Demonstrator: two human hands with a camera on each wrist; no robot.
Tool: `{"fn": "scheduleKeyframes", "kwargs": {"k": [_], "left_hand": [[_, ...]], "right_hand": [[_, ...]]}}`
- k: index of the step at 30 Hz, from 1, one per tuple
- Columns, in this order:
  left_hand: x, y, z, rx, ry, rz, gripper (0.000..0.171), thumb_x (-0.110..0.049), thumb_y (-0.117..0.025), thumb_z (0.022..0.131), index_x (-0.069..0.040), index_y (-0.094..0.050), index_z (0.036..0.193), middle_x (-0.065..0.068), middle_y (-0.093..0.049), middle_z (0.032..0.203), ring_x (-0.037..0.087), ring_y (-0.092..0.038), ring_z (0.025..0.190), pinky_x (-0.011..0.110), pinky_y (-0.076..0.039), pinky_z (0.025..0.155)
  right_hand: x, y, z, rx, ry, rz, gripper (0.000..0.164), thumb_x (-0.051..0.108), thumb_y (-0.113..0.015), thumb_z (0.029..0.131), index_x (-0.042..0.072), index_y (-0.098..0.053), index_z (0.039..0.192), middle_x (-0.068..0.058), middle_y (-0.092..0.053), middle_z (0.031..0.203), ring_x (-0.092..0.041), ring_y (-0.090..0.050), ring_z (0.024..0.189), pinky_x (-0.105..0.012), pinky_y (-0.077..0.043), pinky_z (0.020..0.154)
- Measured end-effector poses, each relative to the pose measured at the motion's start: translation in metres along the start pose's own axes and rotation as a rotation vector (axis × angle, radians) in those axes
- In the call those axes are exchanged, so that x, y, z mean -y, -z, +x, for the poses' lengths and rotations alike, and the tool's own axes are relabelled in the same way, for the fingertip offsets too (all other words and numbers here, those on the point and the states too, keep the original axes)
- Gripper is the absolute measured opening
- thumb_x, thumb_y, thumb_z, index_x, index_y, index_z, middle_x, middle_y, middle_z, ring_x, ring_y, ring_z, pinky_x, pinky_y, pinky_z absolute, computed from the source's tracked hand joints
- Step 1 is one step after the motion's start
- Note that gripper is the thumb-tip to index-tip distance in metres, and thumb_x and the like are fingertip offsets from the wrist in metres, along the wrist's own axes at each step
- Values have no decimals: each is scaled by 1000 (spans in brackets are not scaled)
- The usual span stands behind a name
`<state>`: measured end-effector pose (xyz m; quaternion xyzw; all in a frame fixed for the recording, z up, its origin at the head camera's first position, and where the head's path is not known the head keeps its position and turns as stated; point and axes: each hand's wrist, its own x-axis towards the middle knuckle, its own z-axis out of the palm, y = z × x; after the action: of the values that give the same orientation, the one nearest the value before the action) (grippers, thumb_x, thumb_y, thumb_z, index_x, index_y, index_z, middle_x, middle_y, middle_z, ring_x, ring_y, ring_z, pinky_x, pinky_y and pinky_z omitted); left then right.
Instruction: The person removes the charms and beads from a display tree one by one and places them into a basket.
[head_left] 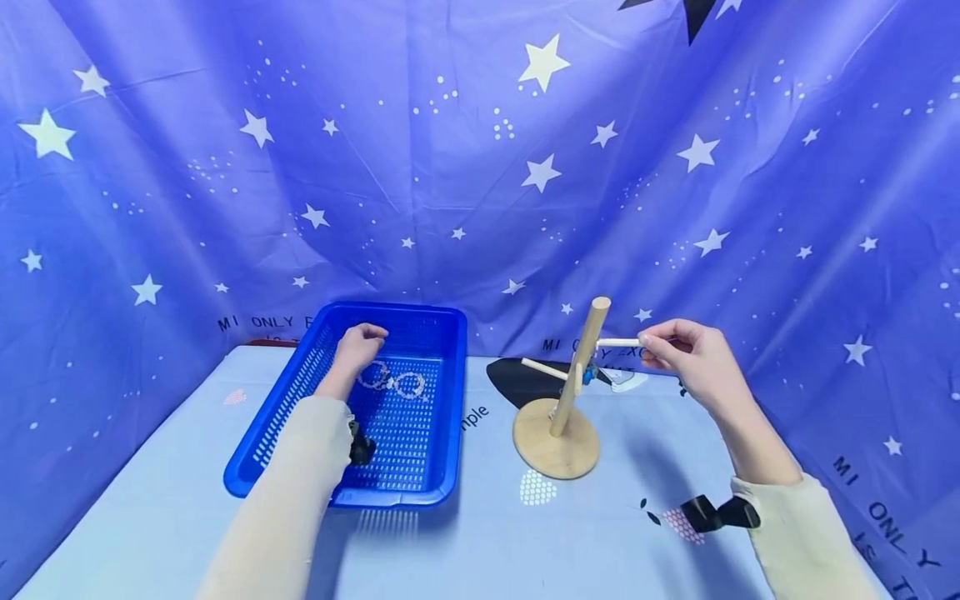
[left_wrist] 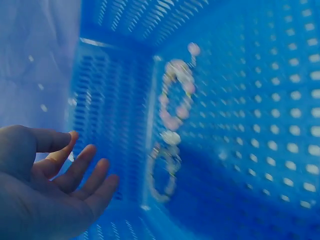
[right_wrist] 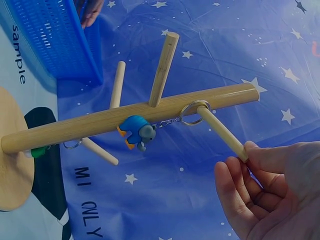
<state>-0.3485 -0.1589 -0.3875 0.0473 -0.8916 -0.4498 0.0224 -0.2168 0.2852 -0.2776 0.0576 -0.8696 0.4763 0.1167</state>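
Observation:
My left hand (head_left: 358, 352) hovers inside the blue plastic basket (head_left: 455, 408), above two beaded bracelets. In the left wrist view its fingers are loosely bent and hold nothing. A pink-beaded bracelet (left_wrist: 171, 122) and a paler bracelet (left_wrist: 170, 186) lie on the basket floor, close together. My right hand (head_left: 692, 358) pinches the tip of an upper wooden peg (right_wrist: 225, 131) on a peg stand (head_left: 592, 329). Around that peg, near the post, hangs the metal ring (right_wrist: 184, 116) of a keychain with a blue and grey figure (right_wrist: 136, 130).
The stand's round base (head_left: 558, 454) rests on the pale blue table cover right of the basket. Lower on the post, another ring (right_wrist: 73, 145) with a green piece (right_wrist: 39, 151) hangs at a second peg (right_wrist: 101, 151). A star-print curtain (head_left: 465, 183) closes off the back.

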Motion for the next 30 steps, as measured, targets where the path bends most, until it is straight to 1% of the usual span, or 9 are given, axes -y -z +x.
{"fn": "scheduleKeyframes", "kwargs": {"k": [4,8,12,15,17,20,25,27,30], "left_hand": [[-15,-3,-2,21,-35,-56,31,-11,-48,102,0,-61,127,23,-60,135,37,-54,126,49,-44,107],[-29,-7,-8,51,-77,-107,30,-11,-49,102,1,-61,127,22,-60,136,36,-55,126,48,-44,107],[-51,-14,-16,80,-151,-157,29,-9,-50,102,2,-61,126,23,-61,134,35,-56,122,43,-47,101],[-68,-18,-23,113,-182,-203,29,-9,-50,102,2,-61,126,23,-61,134,33,-57,121,40,-49,98],[-78,-20,-27,138,-187,-244,29,-9,-49,102,2,-61,127,22,-60,135,32,-57,122,40,-49,98],[-90,-22,-32,181,-188,-317,29,-8,-49,102,2,-59,128,22,-58,137,32,-55,126,44,-49,105],[-105,-23,-41,247,-180,-408,29,-7,-50,103,2,-57,129,20,-57,141,33,-52,133,47,-43,114],[-108,-23,-45,265,-176,-431,29,-8,-50,103,2,-57,129,19,-56,141,32,-51,134,46,-42,115],[-110,-24,-51,291,-180,-460,29,-8,-51,103,2,-57,130,19,-56,142,32,-51,135,46,-41,116]], "right_hand": [[1,0,2,4,-19,-12,34,18,-59,101,-13,-60,115,16,-65,76,3,-65,73,-18,-60,73],[1,-2,4,15,-25,14,35,17,-59,101,-15,-59,117,14,-65,78,3,-65,73,-17,-60,73],[2,-1,4,11,-21,25,34,15,-59,101,-15,-59,117,15,-64,76,4,-65,73,-17,-60,73],[2,2,3,6,-27,20,34,15,-58,101,-15,-59,117,17,-64,75,4,-65,72,-17,-60,73],[3,3,3,6,-30,15,34,15,-58,101,-15,-59,118,17,-64,75,4,-65,72,-17,-60,72],[4,5,4,2,-29,12,34,15,-58,101,-15,-58,118,18,-64,75,4,-65,72,-16,-59,72],[4,6,5,11,-30,8,34,15,-58,101,-15,-59,118,19,-64,77,4,-66,73,-17,-60,73],[6,8,5,29,-20,-33,33,15,-60,100,-13,-60,116,18,-64,79,4,-66,74,-16,-59,73],[12,11,8,58,9,-137,30,18,-63,99,-8,-65,114,16,-66,83,4,-64,75,-15,-57,71]]}}
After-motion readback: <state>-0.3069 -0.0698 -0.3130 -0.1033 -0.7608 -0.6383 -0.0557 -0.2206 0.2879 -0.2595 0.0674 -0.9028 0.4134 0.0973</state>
